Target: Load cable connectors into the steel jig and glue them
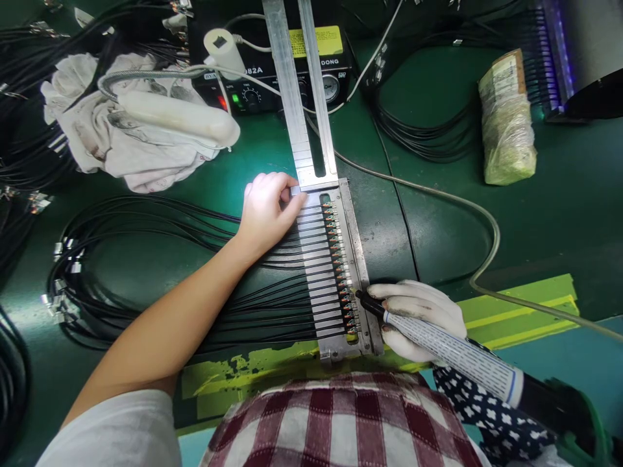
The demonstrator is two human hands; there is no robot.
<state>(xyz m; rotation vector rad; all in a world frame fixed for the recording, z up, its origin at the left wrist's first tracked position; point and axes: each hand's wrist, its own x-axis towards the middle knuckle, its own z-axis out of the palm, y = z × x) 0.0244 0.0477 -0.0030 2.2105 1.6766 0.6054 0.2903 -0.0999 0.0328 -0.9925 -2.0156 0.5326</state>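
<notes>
My left hand (pixel 268 211), bare, has its thumb and fingers closed on the upper end of a slotted metal jig (pixel 350 220). Black cables (pixel 277 305) lie side by side across the jig, and their stripped ends with small metal connectors (pixel 341 259) form a row along its right part. In a white glove, my right hand (pixel 423 318) grips a glue dispensing syringe (pixel 452 353) with printed text and a black nozzle. The nozzle tip is at the connector row, near its lower half; whether it touches cannot be told.
A dispenser box (pixel 267 94) with knobs and a gauge stands at the back. Left of it, a white lamp (pixel 180 120) on a flexible neck lies over crumpled cloth (pixel 136 155). A wrapped block (pixel 509 123) and a grey hose (pixel 487 227) are on the right.
</notes>
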